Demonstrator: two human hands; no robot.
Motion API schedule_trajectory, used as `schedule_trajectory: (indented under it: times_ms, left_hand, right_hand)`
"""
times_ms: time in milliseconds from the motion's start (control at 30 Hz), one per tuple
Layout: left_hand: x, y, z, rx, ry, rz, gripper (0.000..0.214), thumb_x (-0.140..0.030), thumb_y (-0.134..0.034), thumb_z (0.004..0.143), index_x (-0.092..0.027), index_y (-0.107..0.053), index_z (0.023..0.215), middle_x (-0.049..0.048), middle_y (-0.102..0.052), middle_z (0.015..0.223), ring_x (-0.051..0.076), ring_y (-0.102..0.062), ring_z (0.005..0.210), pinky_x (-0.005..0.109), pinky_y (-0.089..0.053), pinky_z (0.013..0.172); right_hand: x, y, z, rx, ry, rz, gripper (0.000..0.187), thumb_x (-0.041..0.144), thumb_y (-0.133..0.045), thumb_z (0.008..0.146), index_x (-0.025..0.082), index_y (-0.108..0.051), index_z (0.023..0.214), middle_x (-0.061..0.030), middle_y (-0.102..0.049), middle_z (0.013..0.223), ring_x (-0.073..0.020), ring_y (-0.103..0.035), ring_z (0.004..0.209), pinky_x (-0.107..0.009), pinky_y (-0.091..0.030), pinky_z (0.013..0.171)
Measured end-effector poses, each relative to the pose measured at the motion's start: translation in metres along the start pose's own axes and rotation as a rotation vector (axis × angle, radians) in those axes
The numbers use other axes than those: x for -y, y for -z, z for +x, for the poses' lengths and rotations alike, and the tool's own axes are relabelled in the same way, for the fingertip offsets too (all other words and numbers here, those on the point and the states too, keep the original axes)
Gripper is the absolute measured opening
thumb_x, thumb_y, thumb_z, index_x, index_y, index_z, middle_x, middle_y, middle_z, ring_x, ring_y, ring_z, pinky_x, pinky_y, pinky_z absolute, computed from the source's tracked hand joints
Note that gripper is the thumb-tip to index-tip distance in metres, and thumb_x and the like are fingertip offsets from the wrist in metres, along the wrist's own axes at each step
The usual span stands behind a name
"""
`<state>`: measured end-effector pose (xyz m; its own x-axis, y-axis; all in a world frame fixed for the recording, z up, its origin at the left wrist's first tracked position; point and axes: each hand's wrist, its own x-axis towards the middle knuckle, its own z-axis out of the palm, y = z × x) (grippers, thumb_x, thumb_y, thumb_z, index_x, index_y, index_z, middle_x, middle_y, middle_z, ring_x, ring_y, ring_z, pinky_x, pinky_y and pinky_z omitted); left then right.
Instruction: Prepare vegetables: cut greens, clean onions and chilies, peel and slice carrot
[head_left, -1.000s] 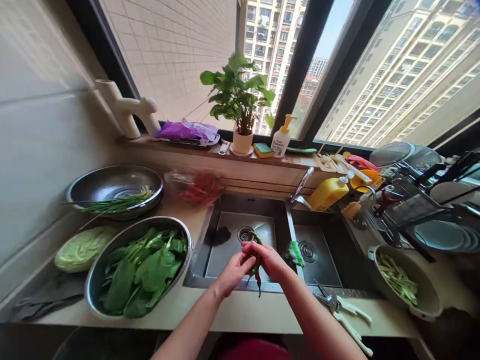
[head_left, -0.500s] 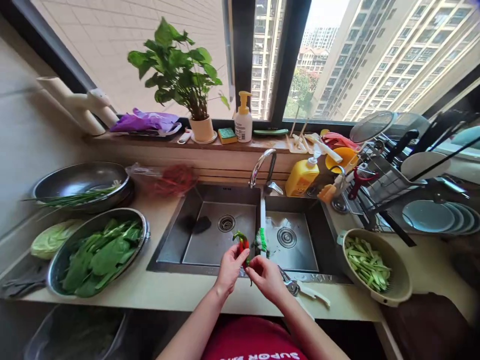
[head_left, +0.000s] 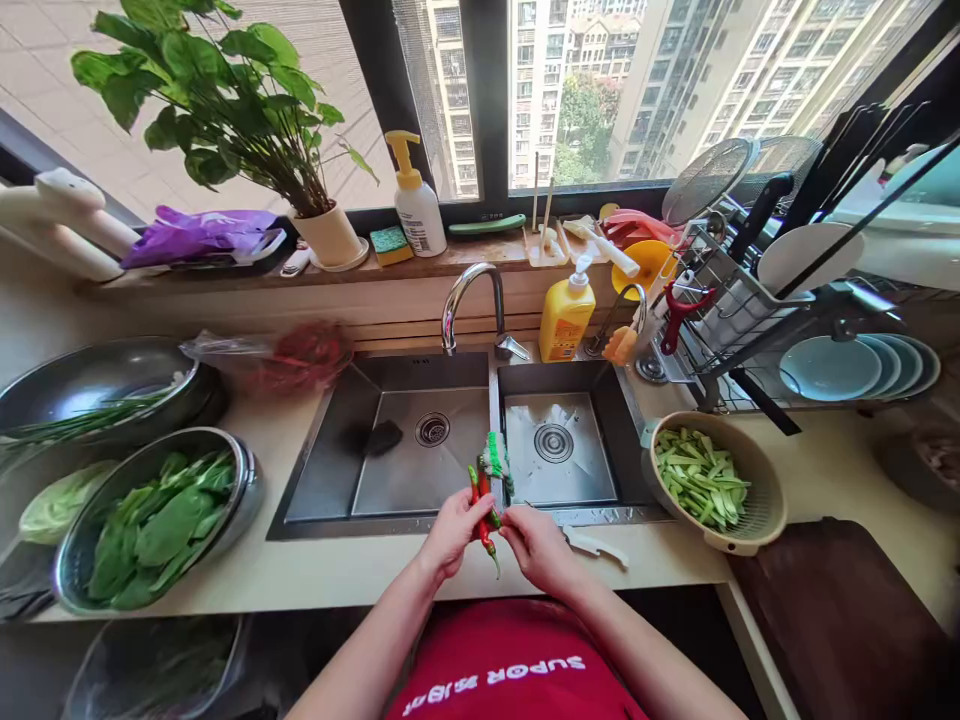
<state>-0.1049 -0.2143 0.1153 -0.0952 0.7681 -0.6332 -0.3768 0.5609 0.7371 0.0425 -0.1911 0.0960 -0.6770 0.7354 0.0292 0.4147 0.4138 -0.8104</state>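
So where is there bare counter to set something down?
The front counter strip between the bowl of greens and the left hand, in front of the sink, looks bare; a smaller patch lies between the white handle and the colander. The windowsill and dish rack are crowded.

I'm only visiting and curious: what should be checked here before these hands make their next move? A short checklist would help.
1. Peppers held securely: ok, as far as shows; the left hand grips them.
2. Right hand touching the peppers: cannot tell; its fingers are right at them.
3. White-handled tool well away from the right hand: not ok; it lies close by, partly hidden.
4. Green-and-white scrubber apart from the peppers: cannot tell; they overlap in view.
5. Faucet off: ok, no stream visible.
6. Colander upright: ok, with cut green strips inside.
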Motion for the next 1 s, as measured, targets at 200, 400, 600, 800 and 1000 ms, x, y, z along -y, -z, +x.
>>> schedule_trajectory:
  times_ms: [200, 400, 600, 800, 1000]
  left_hand:
    - [-0.003, -0.003, 0.006, 0.138, 0.088, -0.155, 0.037, -0.043, -0.071, 0.063, -0.013, -0.057, 0.079, -0.0023, -0.057, 0.058, 0.006, -0.049, 0.047, 0.018, -0.036, 0.045]
    - [-0.006, -0.013, 0.020, 0.037, -0.017, -0.357, 0.032, -0.033, -0.073, 0.065, -0.015, -0.053, 0.083, 0.0000, -0.061, 0.071, 0.008, -0.057, 0.063, 0.020, -0.045, 0.061]
    - [0.002, -0.036, 0.030, 0.023, -0.061, -0.326, 0.036, -0.040, -0.068, 0.068, -0.017, -0.049, 0.086, 0.0006, -0.061, 0.073, 0.011, -0.059, 0.067, 0.023, -0.045, 0.063]
    - [0.005, -0.055, 0.048, -0.057, -0.032, -0.126, 0.042, -0.055, -0.058, 0.069, -0.018, -0.046, 0.086, -0.0062, -0.052, 0.058, 0.006, -0.047, 0.046, 0.019, -0.035, 0.047]
    - [0.001, -0.064, 0.070, 0.190, 0.190, 0.083, 0.044, -0.057, -0.056, 0.068, -0.015, -0.050, 0.079, -0.0064, -0.046, 0.050, 0.003, -0.032, 0.037, 0.017, -0.020, 0.041]
  right_hand:
    - [0.006, 0.007, -0.006, 0.079, -0.026, 0.262, 0.015, 0.025, -0.044, 0.084, 0.020, -0.051, 0.072, -0.0004, -0.055, 0.070, -0.0121, -0.047, 0.065, -0.023, -0.036, 0.061]
    - [-0.002, -0.007, -0.007, 0.021, -0.498, 0.921, 0.033, 0.050, -0.054, 0.075, 0.019, -0.045, 0.073, 0.0014, -0.055, 0.064, -0.0100, -0.050, 0.052, -0.023, -0.039, 0.053]
    - [-0.017, -0.013, -0.008, -0.126, -0.596, 0.698, 0.032, 0.049, -0.056, 0.072, 0.019, -0.045, 0.069, 0.0031, -0.052, 0.054, -0.0102, -0.046, 0.045, -0.022, -0.035, 0.046]
    - [-0.026, -0.002, -0.009, -0.248, -0.380, 0.175, 0.022, 0.033, -0.044, 0.083, 0.019, -0.054, 0.069, -0.0003, -0.055, 0.060, -0.0123, -0.045, 0.054, -0.023, -0.031, 0.052]
    - [-0.017, 0.019, -0.004, -0.055, -0.182, 0.327, 0.025, 0.029, -0.044, 0.083, 0.019, -0.053, 0.062, 0.0014, -0.052, 0.058, -0.0111, -0.045, 0.056, -0.022, -0.034, 0.055]
